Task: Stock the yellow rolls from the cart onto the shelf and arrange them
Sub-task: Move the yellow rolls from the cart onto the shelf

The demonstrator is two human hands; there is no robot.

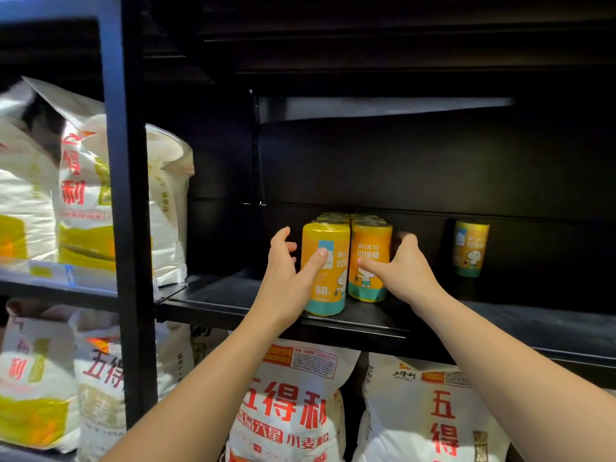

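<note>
both hands [290,268] [405,271] cup the front yellow rolls [325,266] (thumbs forward).

- Dim overall; the recess of the black metal shelf [233,305] lies in deep shadow.
- Light from the front brightens the yellow plastic-wrapped rolls [370,241] at the shelf's front edge.
- White printed flour sacks [83,195] left of the shelf are glaring and blurred.
- Straight lines left of the shelf bow with wide-angle distortion.

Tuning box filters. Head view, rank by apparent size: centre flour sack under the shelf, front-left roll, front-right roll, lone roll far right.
1. flour sack
2. front-left roll, front-right roll: alike, tied
3. lone roll: farther back, true size unsure
</note>
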